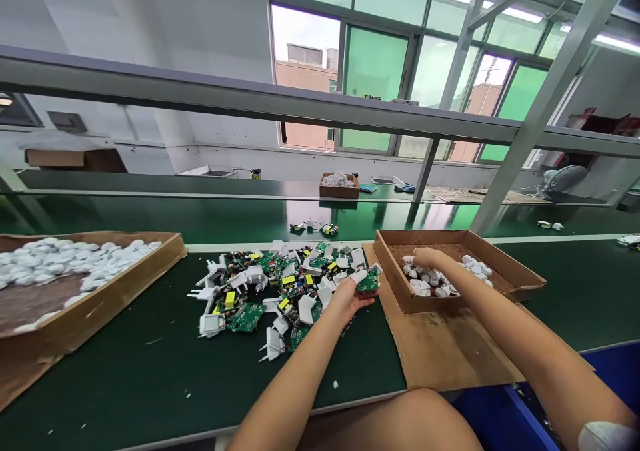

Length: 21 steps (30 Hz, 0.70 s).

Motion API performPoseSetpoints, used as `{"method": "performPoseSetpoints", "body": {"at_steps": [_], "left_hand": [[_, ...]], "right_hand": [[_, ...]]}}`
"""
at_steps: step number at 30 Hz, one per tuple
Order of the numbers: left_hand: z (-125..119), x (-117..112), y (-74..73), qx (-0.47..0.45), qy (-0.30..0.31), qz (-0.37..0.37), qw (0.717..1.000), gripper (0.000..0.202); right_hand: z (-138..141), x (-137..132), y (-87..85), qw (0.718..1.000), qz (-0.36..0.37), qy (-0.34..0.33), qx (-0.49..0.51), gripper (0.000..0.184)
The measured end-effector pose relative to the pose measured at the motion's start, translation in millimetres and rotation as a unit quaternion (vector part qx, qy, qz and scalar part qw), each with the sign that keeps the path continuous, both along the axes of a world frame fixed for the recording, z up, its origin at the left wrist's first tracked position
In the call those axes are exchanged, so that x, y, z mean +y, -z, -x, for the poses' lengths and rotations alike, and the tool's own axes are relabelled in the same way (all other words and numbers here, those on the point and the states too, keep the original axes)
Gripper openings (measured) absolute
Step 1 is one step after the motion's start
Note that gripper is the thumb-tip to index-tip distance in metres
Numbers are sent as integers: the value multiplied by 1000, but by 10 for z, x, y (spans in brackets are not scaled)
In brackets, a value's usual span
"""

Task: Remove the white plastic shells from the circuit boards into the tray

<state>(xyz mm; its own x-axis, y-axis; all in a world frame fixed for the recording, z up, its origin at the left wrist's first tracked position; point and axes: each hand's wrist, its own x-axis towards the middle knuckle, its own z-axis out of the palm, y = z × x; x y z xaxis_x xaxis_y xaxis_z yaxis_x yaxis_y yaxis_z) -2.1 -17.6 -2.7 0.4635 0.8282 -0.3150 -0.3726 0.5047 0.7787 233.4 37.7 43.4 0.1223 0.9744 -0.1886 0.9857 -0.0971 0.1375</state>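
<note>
My left hand (350, 297) is closed around a green circuit board (369, 280), above the right side of a mixed pile. White shows at the thumb, either a cover on it or a plastic part. That pile (245, 277) holds several white plug housings with pins and green boards carrying yellow components. My right hand (431, 259) reaches over the near left part of a shallow cardboard box (515, 281). Its fingers are curled down at small white pieces (425, 283); what they pinch, if anything, is hidden.
On the left stands a larger cardboard tray (95, 307) of white rounded pieces. A flat cardboard sheet (450, 351) lies under the right box. Farther back are a small box of white parts (340, 185) and a few loose boards (315, 227). A metal frame post (530, 111) rises behind.
</note>
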Motion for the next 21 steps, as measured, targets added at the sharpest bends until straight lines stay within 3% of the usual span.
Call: {"method": "performPoseSetpoints", "body": {"at_steps": [7,11,15,21], "left_hand": [[-21,-41,-12,32,18,-21,999,23],[-38,-25,44,146,27,-92,985,26],[-60,-25,85,232,39,-135,962,24],[-69,-39,95,250,51,-161,953,21]], "right_hand": [[-173,-99,13,998,19,-58,-8,33],[-140,-179,29,996,7,-78,-34,39],[-64,-256,27,993,-10,-109,-54,36],[-103,-385,-89,989,-7,-133,-56,30]]}}
